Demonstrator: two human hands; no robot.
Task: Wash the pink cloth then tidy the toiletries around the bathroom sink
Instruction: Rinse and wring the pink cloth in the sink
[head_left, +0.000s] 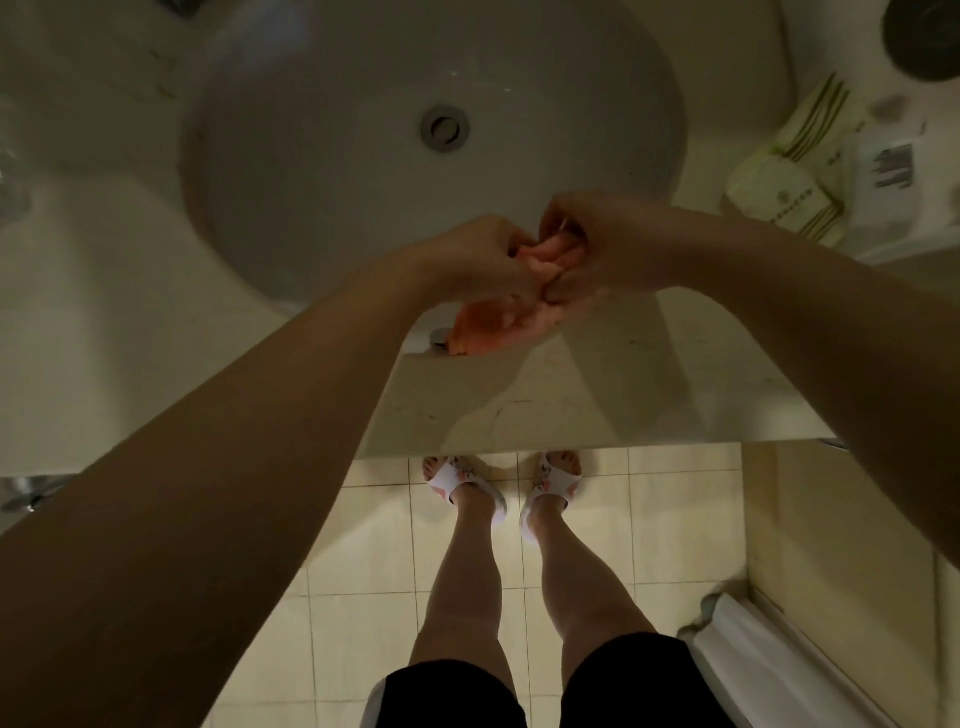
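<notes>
I hold the cloth bunched between both hands over the near rim of the sink. My left hand curls its fingers round the cloth's left part; my right hand does the same on the right, knuckles nearly touching the left's. The cloth is crumpled, so its long axis is hard to name — the gripped part runs roughly left to right between my fists, and a loose fold hangs below them toward me, lying over the sink's front edge. That hanging fold looks more orange-pink than the paler part in my grip.

The sink is a round white bowl sunk in a pale surface, with its drain at the middle, well beyond my hands. A small metal fitting shows just left of the hanging fold, at the near rim. On the surface to my right lies a cluster of packets — cream with olive stripes — and beside them a clear wrapper with dark print. A dark round thing sits in the far right corner; I cannot tell what it is.

Below the surface's front edge I see a floor of light square tiles, and my feet in white patterned slippers pointing toward the sink. The room is dim.
</notes>
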